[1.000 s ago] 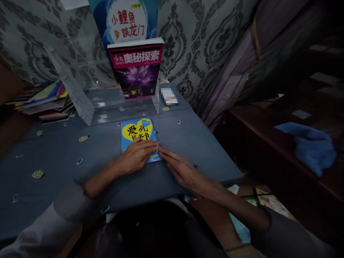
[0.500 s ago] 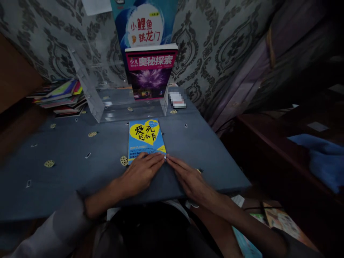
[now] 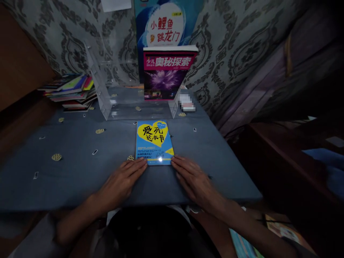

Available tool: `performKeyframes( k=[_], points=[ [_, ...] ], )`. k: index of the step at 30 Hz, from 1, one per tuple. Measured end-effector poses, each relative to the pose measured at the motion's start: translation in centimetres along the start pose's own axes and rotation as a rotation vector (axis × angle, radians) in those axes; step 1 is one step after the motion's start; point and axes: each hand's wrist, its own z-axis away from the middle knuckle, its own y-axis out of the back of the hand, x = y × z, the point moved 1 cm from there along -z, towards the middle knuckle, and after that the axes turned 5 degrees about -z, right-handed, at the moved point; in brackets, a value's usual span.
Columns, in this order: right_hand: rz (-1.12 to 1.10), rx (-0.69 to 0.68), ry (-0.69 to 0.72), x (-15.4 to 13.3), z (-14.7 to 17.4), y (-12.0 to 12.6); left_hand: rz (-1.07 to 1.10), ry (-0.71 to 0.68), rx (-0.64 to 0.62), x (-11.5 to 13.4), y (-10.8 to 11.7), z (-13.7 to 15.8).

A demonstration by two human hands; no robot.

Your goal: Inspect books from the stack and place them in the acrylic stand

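Observation:
A blue book (image 3: 154, 150) with a yellow heart and black lettering lies face up on the table near its front. My left hand (image 3: 127, 175) rests at the book's lower left corner, fingers stretched out flat, the tips touching the cover. At the lower right corner is my right hand (image 3: 192, 175), also flat, with its fingertips against the book's edge. Neither hand is closed round the book. Behind it stands a clear plastic book rack (image 3: 99, 86) holding a magenta and black book (image 3: 163, 77) and, behind that, a taller blue book (image 3: 142, 30).
A stack of books and magazines (image 3: 71, 93) is at the back left of the table (image 3: 70, 182). A blurred-out white item (image 3: 186, 103) lies right of the rack. The patterned curtain (image 3: 220, 39) hangs behind. Below right are more books (image 3: 243, 245).
My left hand has slid left along the book's bottom edge, uncovering the lower cover. My right hand stays by the right corner. The view has shifted, so everything sits farther right.

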Motion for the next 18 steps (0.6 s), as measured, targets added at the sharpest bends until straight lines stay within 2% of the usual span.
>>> performKeyframes(
  k=[3, 8, 11, 14, 18],
  points=[
    [-0.022, -0.091, 0.058, -0.9, -1.7, -0.3, -0.027, 0.015, 0.019, -0.2, -0.2, 0.6],
    [-0.081, -0.324, 0.132, -2.4, -5.6, -1.3, -0.074, 0.034, 0.052, -0.1, -0.6, 0.4],
    [-0.141, -0.391, 0.153, -2.6, -8.3, -1.9, -0.087, 0.033, 0.056, -0.1, -0.5, 0.1],
    [-0.177, -0.421, 0.171, -1.4, -11.2, -2.6, -0.085, 0.027, 0.062, 0.0, -0.3, -0.2],
    [-0.109, -0.421, 0.171, 1.9, -15.3, -3.8, -0.095, 0.02, 0.096, 0.0, -0.2, -0.2]
  ],
)
